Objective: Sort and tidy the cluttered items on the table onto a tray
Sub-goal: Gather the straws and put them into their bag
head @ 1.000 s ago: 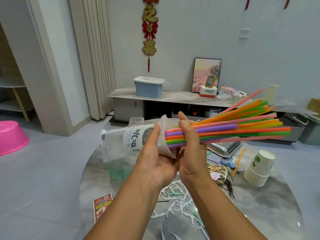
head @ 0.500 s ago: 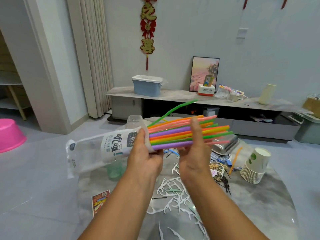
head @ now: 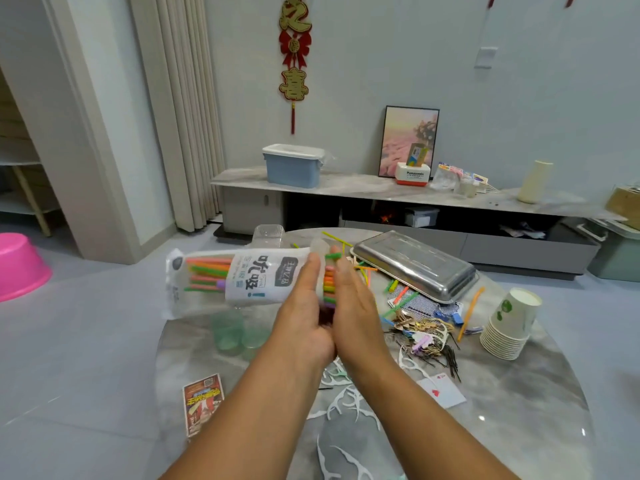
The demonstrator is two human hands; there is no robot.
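Note:
I hold a clear plastic bag (head: 242, 277) with printed label above the round table; it is full of coloured straws (head: 207, 273). My left hand (head: 304, 313) grips the bag at its open right end. My right hand (head: 356, 313) has its palm flat against the straw ends (head: 329, 282), fingers straight. The metal tray (head: 415, 265) lies upside down on the far right part of the table. Loose straws (head: 398, 296) lie beside it.
A stack of paper cups (head: 512, 323), clips and hairpins (head: 426, 337), a playing card (head: 443, 393), white floss picks (head: 346, 403), green glasses (head: 235, 334) and a small card box (head: 202, 403) lie on the marble table (head: 519, 410). A pink basin (head: 19, 265) sits on the floor at left.
The straws, which stuck far out of the bag to the right, have been pushed almost fully into it. My right hand went from holding the bundle to pressing its ends.

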